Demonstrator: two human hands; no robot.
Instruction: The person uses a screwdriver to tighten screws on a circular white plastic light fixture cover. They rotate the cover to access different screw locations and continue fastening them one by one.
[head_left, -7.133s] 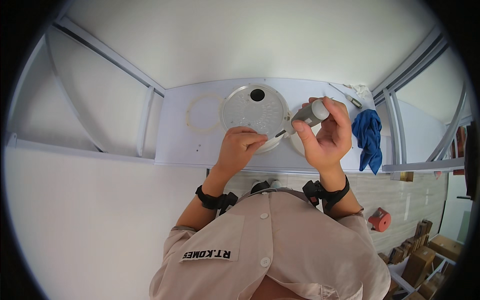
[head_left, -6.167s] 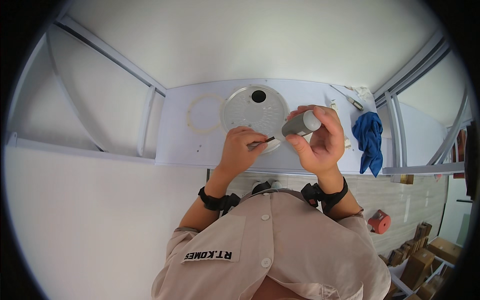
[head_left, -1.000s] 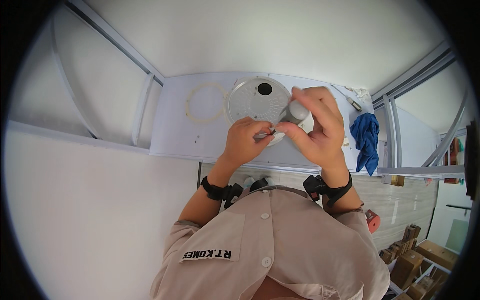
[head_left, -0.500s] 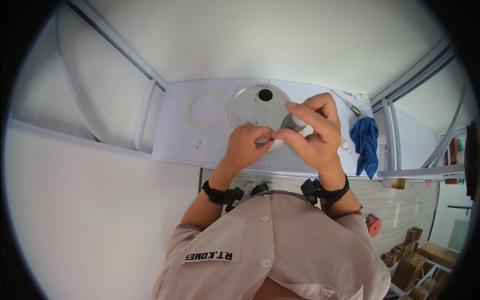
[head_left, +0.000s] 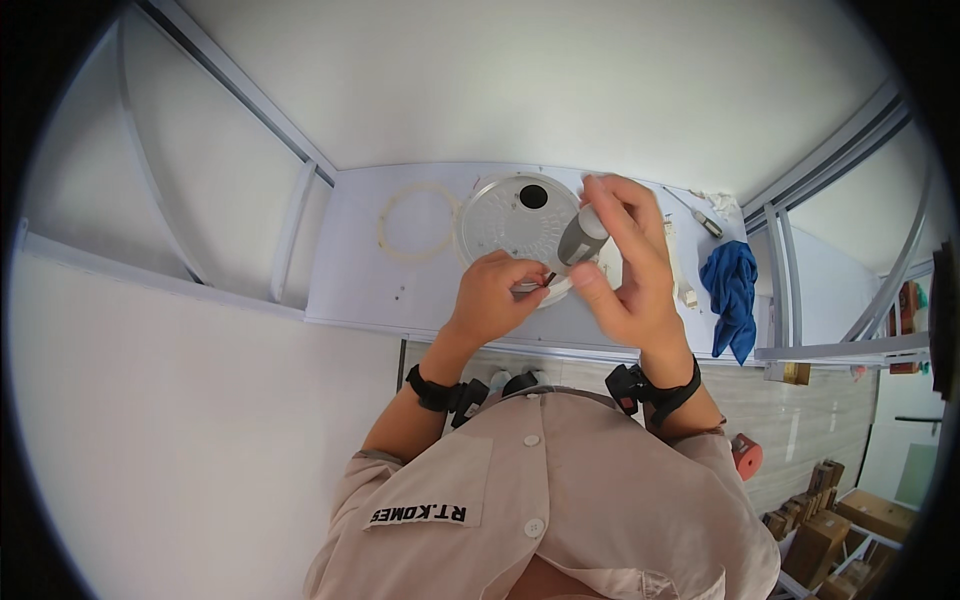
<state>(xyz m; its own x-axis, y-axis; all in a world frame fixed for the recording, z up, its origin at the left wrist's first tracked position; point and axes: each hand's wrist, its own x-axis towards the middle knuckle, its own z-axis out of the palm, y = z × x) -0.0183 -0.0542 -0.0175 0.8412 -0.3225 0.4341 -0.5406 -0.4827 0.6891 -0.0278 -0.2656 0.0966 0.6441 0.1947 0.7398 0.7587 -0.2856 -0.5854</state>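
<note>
A screwdriver with a grey handle (head_left: pixel 583 237) leans over the near right edge of a round silvery metal disc (head_left: pixel 485 220). My right hand (head_left: pixel 640 285) is closed around this handle, its thumb on the near side and its fingers on the far side. Down by the dark shaft, the thumb and forefinger of my left hand (head_left: pixel 492 300) are pinched together at the tip. Whatever lies between those fingertips is too small and hidden to name. The disc bears a black round spot (head_left: pixel 533 196) near its far edge, and my hands cover its near right part.
A thin cream ring (head_left: pixel 381 230) lies left of the disc on the white table (head_left: pixel 345 275), with small dark bits (head_left: pixel 400 292) nearer me. To the right are another screwdriver (head_left: pixel 708 224), a crumpled blue cloth (head_left: pixel 730 290) and a small whitish piece (head_left: pixel 689 297). A metal frame (head_left: pixel 783 270) stands beyond.
My right thumb has come away from the left fingertips and onto the screwdriver handle. The handle now shows more fully, with its shaft at the left fingertips. My left hand has barely moved.
</note>
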